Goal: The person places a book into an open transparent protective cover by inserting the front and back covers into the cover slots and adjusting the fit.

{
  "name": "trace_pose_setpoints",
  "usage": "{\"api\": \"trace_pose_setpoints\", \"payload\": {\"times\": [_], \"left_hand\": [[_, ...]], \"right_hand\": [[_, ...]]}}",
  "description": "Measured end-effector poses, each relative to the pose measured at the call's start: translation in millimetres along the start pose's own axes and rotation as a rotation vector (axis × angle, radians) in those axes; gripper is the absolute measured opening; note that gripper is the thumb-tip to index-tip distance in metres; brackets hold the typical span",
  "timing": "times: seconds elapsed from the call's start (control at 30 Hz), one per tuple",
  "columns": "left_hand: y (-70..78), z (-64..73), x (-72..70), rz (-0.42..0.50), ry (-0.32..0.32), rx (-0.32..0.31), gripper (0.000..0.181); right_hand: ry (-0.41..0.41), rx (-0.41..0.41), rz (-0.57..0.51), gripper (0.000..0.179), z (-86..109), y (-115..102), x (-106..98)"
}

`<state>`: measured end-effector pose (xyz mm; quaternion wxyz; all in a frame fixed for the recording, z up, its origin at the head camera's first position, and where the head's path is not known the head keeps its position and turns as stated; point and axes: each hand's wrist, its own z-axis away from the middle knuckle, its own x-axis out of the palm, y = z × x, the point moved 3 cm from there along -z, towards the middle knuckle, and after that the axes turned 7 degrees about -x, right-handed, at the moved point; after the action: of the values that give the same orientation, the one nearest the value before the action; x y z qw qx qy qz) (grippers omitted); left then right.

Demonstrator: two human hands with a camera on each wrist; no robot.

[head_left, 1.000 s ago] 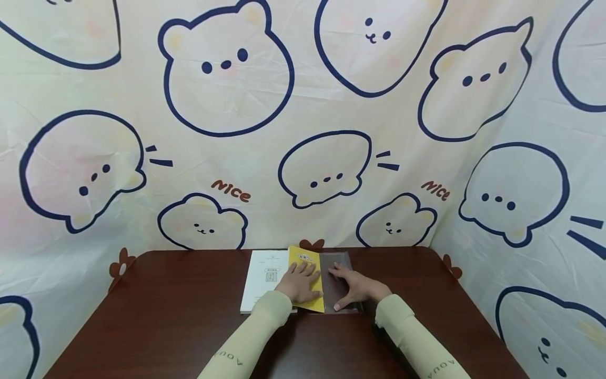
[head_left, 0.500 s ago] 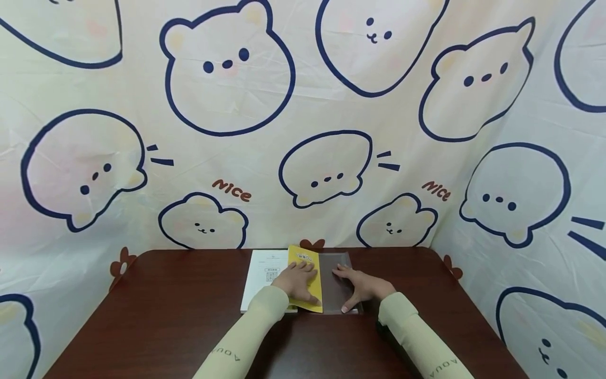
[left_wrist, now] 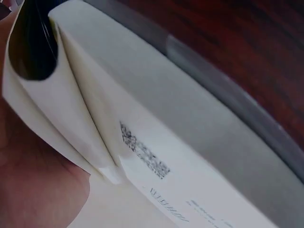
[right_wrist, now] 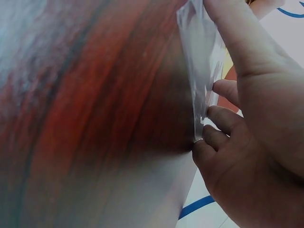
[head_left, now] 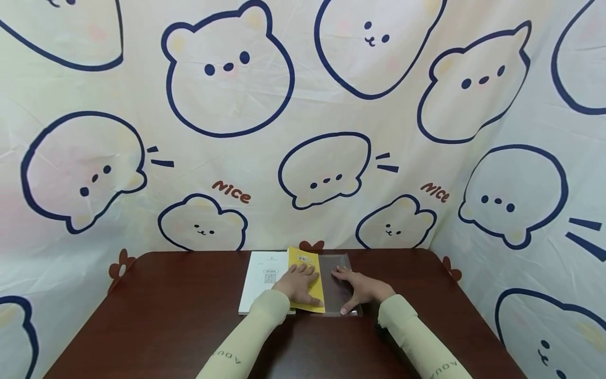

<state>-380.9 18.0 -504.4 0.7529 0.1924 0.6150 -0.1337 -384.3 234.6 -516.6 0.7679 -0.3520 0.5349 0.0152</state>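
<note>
The left hand (head_left: 297, 286) rests with fingers spread on a yellow cover flap (head_left: 305, 257), its dark characters too small to read; the right hand (head_left: 362, 288), thumb and forefinger apart, touches a clear plastic cover (head_left: 335, 295) just beside it. Left of the flap, a white book (head_left: 255, 287) on the brown table (head_left: 165, 316) shows a QR code (left_wrist: 142, 149) and blurred print. The sleeves (head_left: 435, 350) read "AQUA"; the backdrop cloth (head_left: 326, 113) says "Nice" twice.

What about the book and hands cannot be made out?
Head view: middle of the yellow flap, hidden by the left hand.
Head view: print on white page, too small.
Left wrist: part of left hand, cut off by left edge.
Right wrist: thumb tip of right hand, cut off by top edge.
</note>
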Motion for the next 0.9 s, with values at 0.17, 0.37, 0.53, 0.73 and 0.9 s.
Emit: {"api": "trace_pose_setpoints", "payload": {"times": [0.17, 0.37, 0.53, 0.73, 0.9], "left_hand": [[2.2, -0.8, 1.3, 0.002, 0.002, -0.008, 0.089], [3.9, -0.7, 5.6, -0.012, 0.001, -0.003, 0.090], [6.9, 0.4, 4.8, 0.004, 0.001, 0.008, 0.089], [7.7, 0.7, 4.4, 0.008, 0.000, 0.004, 0.089], [8.7, 0.5, 5.8, 0.021, 0.009, 0.005, 0.089]], "right_hand": [[0.003, -0.007, -0.001, 0.112, -0.3, -0.7, -0.9], [0.001, 0.000, 0.004, 0.113, -1.0, 1.7, 1.0], [0.007, 0.018, -0.004, 0.113, -1.2, 1.7, 0.6], [0.006, 0.023, -0.009, 0.113, -1.2, 0.9, -0.7], [-0.007, 0.021, 0.002, 0.112, -2.2, 0.5, 0.1]]}}
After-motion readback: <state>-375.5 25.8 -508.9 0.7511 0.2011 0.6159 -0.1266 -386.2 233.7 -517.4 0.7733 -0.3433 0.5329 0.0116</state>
